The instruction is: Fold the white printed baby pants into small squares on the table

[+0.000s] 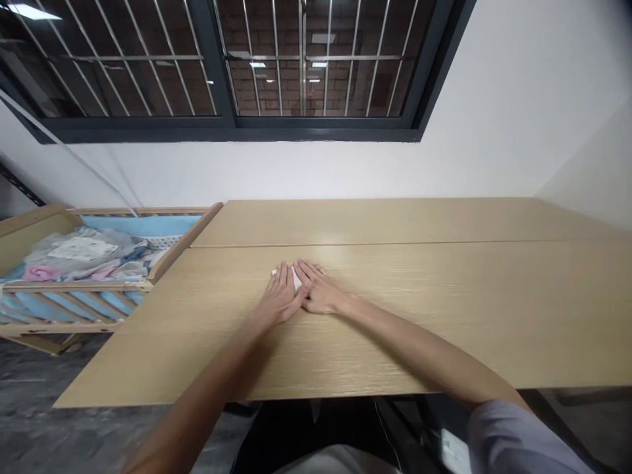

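Head view: resting both hands, palms down, on a small white thing (297,280) lying flat on the wooden worktop (444,296). Covering much of it with the left hand (283,293), open, with fingers straight and close together. Leaning the right hand (316,288) just beside, open too, with fingers stretched out. Cannot tell what the white thing is. Off to the left, can see a wooden crib (79,286) with a pile of clothes and bags (83,253) inside. Up above, can see a dark window frame (320,130) with bars.
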Demonstrator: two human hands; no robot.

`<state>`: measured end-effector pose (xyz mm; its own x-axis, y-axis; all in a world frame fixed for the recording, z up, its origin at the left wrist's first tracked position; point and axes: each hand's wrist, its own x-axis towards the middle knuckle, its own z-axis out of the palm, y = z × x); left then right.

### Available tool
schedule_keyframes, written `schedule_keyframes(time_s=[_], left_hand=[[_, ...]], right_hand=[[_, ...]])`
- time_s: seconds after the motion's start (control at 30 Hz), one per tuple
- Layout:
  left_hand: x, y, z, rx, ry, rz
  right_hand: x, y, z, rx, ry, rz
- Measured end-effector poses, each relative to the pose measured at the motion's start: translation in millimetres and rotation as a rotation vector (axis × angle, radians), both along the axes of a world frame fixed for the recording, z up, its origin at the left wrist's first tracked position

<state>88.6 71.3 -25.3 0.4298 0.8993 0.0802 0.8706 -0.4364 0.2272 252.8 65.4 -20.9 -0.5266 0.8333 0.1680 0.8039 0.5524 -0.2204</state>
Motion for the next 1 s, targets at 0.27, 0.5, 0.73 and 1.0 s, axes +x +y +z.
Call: schedule_keyframes(time_s=[0.27,0.5,0.73,1.0], left_hand=[[-35.9,3.7,-6.8,-0.011,0.036,-0.032],[-51.4,-0.3,-4.8,0.068,0.026,-0.065],[-57.9,-16.6,16.5,0.223,-0.033,-0.272],[-50.1,-4.3,10.1,0.250,-0.034,-0.263]], right_hand=[[34.5,-8.9,-2.9,-0.073,0.051,-0.040],[46.3,-15.7,-4.3,-0.113,0.064,-0.050],[51.7,-18.6,12.6,-0.026,0.059,0.051],[41.7,-14.8,3.3,-0.007,0.075,-0.010]])
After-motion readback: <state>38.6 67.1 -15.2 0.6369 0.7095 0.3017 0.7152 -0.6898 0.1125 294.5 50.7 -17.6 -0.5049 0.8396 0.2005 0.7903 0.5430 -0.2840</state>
